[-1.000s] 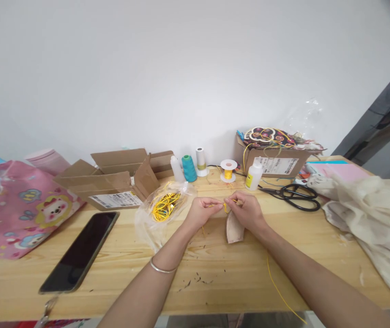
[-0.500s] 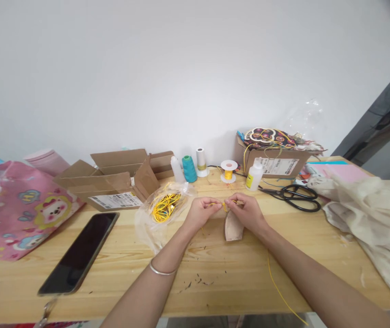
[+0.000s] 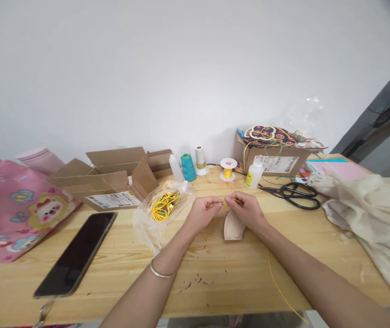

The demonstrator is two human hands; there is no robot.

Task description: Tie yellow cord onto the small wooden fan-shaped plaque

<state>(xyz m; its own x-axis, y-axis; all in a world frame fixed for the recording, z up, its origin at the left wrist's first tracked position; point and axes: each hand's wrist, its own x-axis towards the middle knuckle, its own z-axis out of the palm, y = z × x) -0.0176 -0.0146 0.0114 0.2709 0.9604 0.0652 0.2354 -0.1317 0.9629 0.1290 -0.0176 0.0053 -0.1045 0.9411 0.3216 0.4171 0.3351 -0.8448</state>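
Observation:
Both my hands meet over the middle of the table, fingertips almost touching. My left hand pinches a thin yellow cord, and my right hand pinches the same cord at a small knot or crossing between them. Just below the fingertips hangs or rests a small pale, flat piece with a dark edge, wider at its bottom; its upper part is partly hidden by my right hand. A long yellow cord end runs out beneath my right forearm to the table's front edge.
A plastic bag of yellow cord lies left of my hands, with a phone and an open cardboard box beyond. Behind stand a teal thread cone, a yellow spool and a bottle. Black scissors and cream cloth are right.
My hands keep their pinch on the yellow cord with barely any movement. The pale piece has turned slightly, and the view has shifted a little.

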